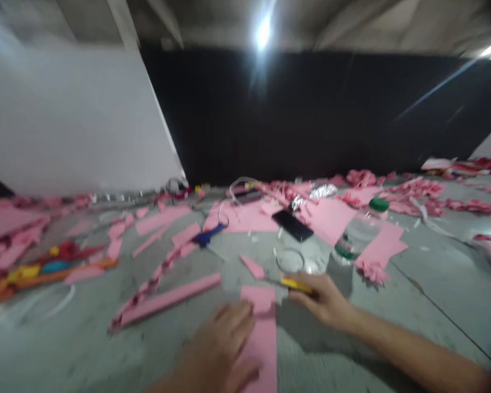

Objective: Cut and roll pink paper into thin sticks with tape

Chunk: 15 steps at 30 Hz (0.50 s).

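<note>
A long pink strip [264, 333] lies on the grey surface, running toward the bottom edge. My left hand [225, 341] rests on its left side, fingers apart and somewhat blurred. To the right of the strip's far end, my right hand [321, 297] is closed around a yellow-handled cutter [297, 285], whose thin blade points left. Near the blade tip lies a small pointed pink piece [252, 267]. Left of my left hand is a narrow pink folded strip [172, 299], next to a twisted pink chain [159, 273].
Beyond my hands are a black phone [293, 225], a clear bottle [360, 232] with a green cap, a roll of tape [290, 260] and a dark blue object [208, 234]. Coloured pieces [45, 267] lie left. Pink scraps line the back by a dark wall [290, 114].
</note>
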Available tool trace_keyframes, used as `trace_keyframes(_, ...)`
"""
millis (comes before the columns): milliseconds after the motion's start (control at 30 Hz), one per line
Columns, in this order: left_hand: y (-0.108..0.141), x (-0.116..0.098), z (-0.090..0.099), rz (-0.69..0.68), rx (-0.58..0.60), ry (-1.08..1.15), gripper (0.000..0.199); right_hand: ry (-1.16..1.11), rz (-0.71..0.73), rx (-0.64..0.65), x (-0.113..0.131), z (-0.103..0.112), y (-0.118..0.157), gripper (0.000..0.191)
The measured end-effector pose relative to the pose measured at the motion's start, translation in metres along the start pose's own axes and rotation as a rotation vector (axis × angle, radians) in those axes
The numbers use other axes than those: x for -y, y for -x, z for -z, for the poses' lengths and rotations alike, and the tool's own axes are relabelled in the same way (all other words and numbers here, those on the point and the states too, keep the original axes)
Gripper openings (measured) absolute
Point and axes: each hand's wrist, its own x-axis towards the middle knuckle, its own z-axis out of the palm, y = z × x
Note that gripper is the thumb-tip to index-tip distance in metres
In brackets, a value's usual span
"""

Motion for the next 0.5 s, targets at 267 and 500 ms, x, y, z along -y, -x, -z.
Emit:
trace_keyframes(267,0.000,-0.017,0.006,0.146,0.150,0.104,0.085,-0.055,-0.018,0.261,0.022,0.055,-0.013,0.025)
trace_keyframes(500,0.002,-0.008,0.022,-0.022,0.197,0.054,0.075,-0.014,-0.058,0.635,0.050,0.054,-0.008,0.023)
